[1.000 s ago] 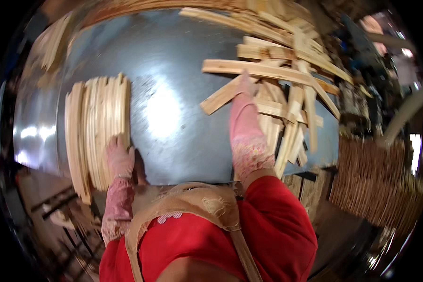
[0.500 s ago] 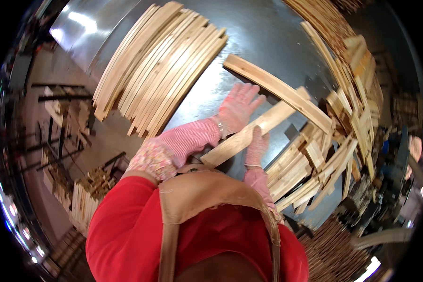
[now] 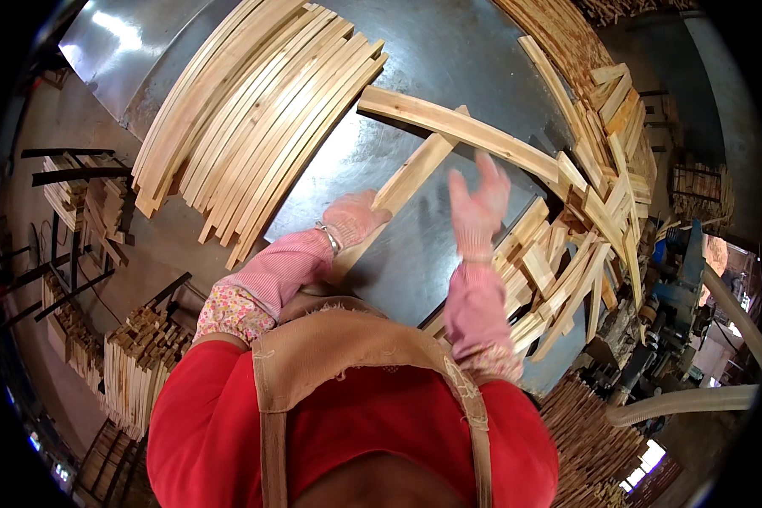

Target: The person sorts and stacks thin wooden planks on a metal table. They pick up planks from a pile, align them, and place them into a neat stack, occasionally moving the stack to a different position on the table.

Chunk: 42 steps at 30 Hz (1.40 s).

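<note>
My left hand [image 3: 353,221], in a pale pink glove, is closed round the side of a wooden slat [image 3: 415,172] near its close end. The slat slopes away to the right, and its far end passes under a longer wooden bar [image 3: 457,127] lying across it. My right hand [image 3: 479,207], also gloved, is raised to the right of the slat, apart from it. Its thumb and fingers are spread with nothing in them, slightly blurred. The slat's nearest end is partly hidden by my left hand and the apron.
A neat row of long slats [image 3: 258,110] lies at the far left of the metal table [image 3: 394,262]. Loose offcuts [image 3: 550,275] heap up on the right, with more stacked wood [image 3: 567,59] behind. Racks of cut pieces [image 3: 144,356] stand on the floor at left.
My left hand has gone from spread fingers beside the slat to gripping it. My right hand has come off the slat and opened to its right. The slat has moved left relative to the bar.
</note>
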Available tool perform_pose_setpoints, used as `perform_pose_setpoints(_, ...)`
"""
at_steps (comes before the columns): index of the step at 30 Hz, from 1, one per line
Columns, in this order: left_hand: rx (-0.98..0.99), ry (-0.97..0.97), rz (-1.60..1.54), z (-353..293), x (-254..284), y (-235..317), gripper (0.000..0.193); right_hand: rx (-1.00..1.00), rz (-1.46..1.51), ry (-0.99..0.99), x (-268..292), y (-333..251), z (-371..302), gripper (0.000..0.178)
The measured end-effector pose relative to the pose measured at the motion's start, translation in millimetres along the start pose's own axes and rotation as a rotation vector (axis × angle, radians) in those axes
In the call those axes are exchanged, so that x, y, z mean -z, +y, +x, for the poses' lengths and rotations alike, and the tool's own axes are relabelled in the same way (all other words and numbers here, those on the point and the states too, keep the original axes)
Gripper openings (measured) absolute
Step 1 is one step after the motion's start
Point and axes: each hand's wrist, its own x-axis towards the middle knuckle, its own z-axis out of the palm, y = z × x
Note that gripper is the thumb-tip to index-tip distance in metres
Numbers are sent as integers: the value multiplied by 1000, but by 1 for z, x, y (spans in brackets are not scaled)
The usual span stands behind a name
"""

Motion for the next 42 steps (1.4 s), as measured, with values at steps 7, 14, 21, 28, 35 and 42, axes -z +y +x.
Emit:
perform_pose_setpoints(7, 69, -6, 92, -37, 1, -13, 54, 139, -337, -909, -48, 20, 140, 60)
perform_pose_setpoints(14, -181, 559, 570, -66, 8, -64, 36, 0, -37, -820, -5, 41, 185, 67)
perform_pose_setpoints(21, -175, 889, 531, -34, 22, -126, 29, 55, -251, -1070, -33, -9, 72, 113)
perform_pose_setpoints(28, -48, 818, 489, -38, 29, -119, 30, -478, 262, -422, -63, 10, -1, 68)
perform_pose_setpoints(35, -226, 681, 335, -48, 72, -131, 27, -401, 168, -523, -136, -73, -70, 75)
perform_pose_setpoints(42, -20, 918, -139, -81, 114, -214, 26, -523, 579, -666, -167, -137, -69, 102)
